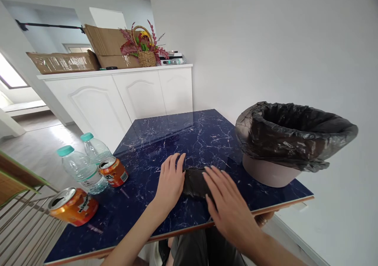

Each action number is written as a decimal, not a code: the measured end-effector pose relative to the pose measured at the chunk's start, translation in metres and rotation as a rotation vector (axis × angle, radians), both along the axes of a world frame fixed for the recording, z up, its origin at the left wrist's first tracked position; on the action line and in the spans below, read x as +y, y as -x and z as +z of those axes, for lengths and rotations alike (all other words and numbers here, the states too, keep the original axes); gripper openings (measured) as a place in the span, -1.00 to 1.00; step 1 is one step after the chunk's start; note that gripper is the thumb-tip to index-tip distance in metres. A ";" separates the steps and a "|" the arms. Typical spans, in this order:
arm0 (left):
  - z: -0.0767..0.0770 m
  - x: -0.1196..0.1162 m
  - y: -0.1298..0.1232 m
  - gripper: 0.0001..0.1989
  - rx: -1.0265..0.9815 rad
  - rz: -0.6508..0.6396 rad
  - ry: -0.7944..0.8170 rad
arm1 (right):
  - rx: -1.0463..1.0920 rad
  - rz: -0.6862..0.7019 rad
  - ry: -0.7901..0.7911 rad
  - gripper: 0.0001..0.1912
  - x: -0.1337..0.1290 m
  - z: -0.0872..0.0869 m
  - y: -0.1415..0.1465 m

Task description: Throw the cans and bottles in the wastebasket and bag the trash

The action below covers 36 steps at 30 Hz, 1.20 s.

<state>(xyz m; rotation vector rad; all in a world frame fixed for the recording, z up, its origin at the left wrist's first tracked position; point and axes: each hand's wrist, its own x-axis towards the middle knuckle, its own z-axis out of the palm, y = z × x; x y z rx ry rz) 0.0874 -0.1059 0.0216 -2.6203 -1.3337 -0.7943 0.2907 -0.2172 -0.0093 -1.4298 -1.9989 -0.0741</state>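
Observation:
A folded black plastic bag [195, 182] lies flat on the dark blue marbled table [165, 140] in front of me. My left hand [171, 175] rests at the bag's left edge, fingers stretched forward, the thumb side touching it. Over its right end lies my right hand [223, 197], fingers extended and slightly apart, covering part of the bag. To the right stands a pinkish bin [265, 171], lined with a black bin liner [283, 144] folded over its rim.
Two orange soda cans [75, 207] and two clear bottles with teal caps [78, 167] stand at the table's left edge. A wire rack [26, 218] is beside them. Behind is a white cabinet [141, 92] carrying cardboard boxes [63, 62] and a flower basket [147, 58].

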 end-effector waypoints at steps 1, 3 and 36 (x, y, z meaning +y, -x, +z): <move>-0.002 0.002 -0.002 -0.49 0.041 -0.028 -0.061 | -0.040 0.031 0.037 -0.31 0.000 -0.001 0.007; -0.006 0.006 -0.003 -0.49 0.125 -0.101 -0.093 | -0.082 0.046 0.145 -0.34 0.005 -0.007 0.015; -0.044 0.076 0.052 -0.39 -0.164 -0.120 0.356 | -0.363 -0.141 0.078 -0.32 -0.024 -0.051 0.039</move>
